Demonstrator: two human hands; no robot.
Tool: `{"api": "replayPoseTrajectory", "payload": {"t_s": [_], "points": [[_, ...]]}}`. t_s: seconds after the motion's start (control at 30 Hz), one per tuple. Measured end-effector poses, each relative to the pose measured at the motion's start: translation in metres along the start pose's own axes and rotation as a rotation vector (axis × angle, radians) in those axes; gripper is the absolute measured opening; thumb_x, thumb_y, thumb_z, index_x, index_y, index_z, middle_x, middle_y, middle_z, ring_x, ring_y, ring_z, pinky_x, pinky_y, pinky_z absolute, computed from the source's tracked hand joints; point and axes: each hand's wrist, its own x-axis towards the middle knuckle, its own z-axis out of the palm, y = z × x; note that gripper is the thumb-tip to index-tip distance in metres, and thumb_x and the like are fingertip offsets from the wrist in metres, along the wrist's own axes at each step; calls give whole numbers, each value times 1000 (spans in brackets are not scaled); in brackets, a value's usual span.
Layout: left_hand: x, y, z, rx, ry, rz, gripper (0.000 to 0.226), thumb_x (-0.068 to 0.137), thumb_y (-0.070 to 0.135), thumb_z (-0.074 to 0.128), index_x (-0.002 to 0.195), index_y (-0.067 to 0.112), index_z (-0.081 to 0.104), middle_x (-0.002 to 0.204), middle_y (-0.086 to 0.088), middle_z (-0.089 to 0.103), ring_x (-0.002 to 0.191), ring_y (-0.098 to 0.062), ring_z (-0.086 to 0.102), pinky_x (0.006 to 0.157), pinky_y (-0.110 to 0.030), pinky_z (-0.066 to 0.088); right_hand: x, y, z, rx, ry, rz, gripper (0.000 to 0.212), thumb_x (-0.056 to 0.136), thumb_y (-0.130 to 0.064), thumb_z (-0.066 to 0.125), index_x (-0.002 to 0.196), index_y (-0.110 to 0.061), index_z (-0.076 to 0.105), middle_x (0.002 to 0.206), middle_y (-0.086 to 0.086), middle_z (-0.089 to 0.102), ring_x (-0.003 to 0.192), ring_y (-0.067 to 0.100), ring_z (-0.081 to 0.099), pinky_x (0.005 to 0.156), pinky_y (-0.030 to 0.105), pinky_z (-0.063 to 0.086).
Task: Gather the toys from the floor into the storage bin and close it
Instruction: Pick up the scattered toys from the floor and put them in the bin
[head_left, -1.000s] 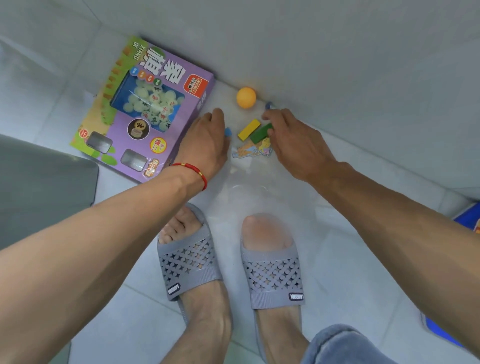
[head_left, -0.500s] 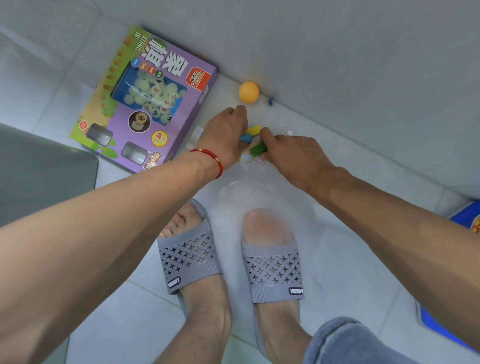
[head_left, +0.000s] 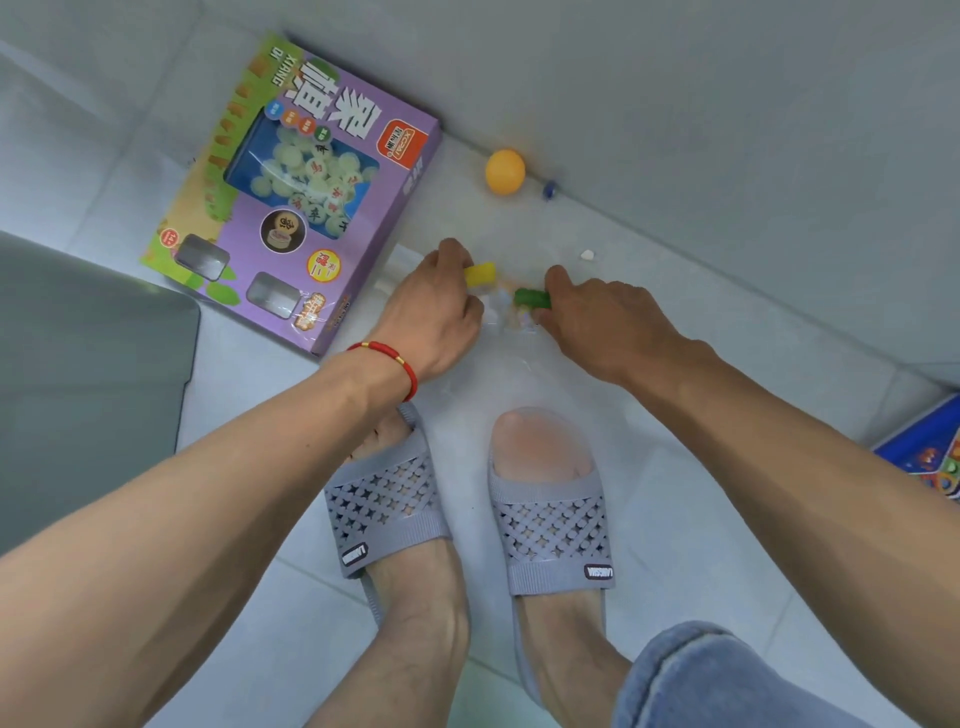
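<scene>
My left hand (head_left: 436, 312) pinches a small yellow block (head_left: 480, 274) at its fingertips. My right hand (head_left: 608, 322) grips a green block (head_left: 531, 299). Both hands are close together, low over the floor just ahead of my slippers. Between them a small colourful flat piece (head_left: 511, 314) shows as a blur. A clear plastic container (head_left: 524, 374) seems to sit below the hands, blurring my right toes; its outline is hard to make out. An orange ball (head_left: 505, 171) and a small blue marble (head_left: 549, 189) lie against the wall.
A purple chess-set box (head_left: 296, 192) lies flat on the floor at the left. A grey flat object (head_left: 78, 364) fills the left edge. A blue toy box (head_left: 930, 452) pokes in at the right. A tiny white bit (head_left: 587, 254) lies near the wall.
Both hands have closed on the blocks and pulled back from the wall toward my feet, the left with the yellow one and the right with the green one.
</scene>
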Motion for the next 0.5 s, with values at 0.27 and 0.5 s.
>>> {"api": "replayPoseTrajectory", "payload": {"t_s": [0.27, 0.5], "points": [[1, 2, 11, 143, -38, 145, 57, 84, 37, 63, 133, 14, 45, 102, -14, 51, 87, -38, 55, 70, -43, 47, -10, 9, 14, 208, 63, 15, 25, 107, -38, 35, 101, -13, 36, 77, 5, 49, 65, 32, 48, 55, 37, 34], [32, 10, 3, 323, -193, 224, 73, 76, 55, 74, 139, 36, 41, 105, -6, 37, 97, -32, 50, 74, -34, 33, -21, 18, 6, 1296, 105, 323, 21, 102, -21, 51, 97, -3, 60, 75, 10, 60, 61, 22, 56, 59, 38, 53]]}}
